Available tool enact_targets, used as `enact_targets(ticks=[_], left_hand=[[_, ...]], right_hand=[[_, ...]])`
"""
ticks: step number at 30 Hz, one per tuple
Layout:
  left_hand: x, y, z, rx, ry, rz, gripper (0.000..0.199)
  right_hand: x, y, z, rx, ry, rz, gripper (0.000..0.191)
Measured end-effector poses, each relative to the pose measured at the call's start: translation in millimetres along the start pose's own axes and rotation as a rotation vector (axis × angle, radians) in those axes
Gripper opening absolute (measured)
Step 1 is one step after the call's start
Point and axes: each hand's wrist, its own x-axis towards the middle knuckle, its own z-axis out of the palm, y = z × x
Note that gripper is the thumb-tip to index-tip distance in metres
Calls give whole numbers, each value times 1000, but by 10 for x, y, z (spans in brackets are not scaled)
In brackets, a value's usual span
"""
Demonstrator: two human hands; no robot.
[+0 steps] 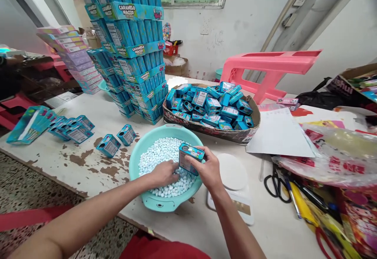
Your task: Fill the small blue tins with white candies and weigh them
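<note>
A turquoise plastic basin (137, 158) full of small, pale, round candies (160, 149) stands in front of me. My left hand (165, 173) is down in the candies, its fingers curled closed among them close to the tin; the fingertips are partly hidden. Above the basin's right side, my right hand (210, 168) grips a small blue candy tin (190, 158), thumb on the near side. The tin is tilted, and a round opening shows in its top, with something pale at its edge.
Right of the basin lies a white kitchen scale (235, 174). Behind it, a cardboard tray (212, 128) holds many blue tins. Tall stacks of packed blue tins (138, 50) stand back left; loose tins (108, 146) sit left. Scissors (277, 184) and a pink stool (271, 64) are at right.
</note>
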Motion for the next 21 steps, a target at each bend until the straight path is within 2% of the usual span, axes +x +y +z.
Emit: enact_targets(ticks=[4,7,10,12,15,21], left_hand=[[8,-128,-193,-294,140,-165,11],[3,-28,-411,-695,245,-237,14],[-18,214,-632,-1207,414,-154,22],[-9,374,-731,-1414,527,-68,25],[37,511,-783,-1559,625,-18,28],[99,524,-756,-1528,690,12,28]], right_hand=[[-37,33,-57,-1,-30,-6,37],[-49,25,-39,-33,-45,-43,36],[-42,1,84,-111,-73,-120,32],[-43,-19,199,-168,-110,-195,29],[-64,-49,336,-216,-155,-259,26],[-95,-81,357,-211,-132,-231,27]])
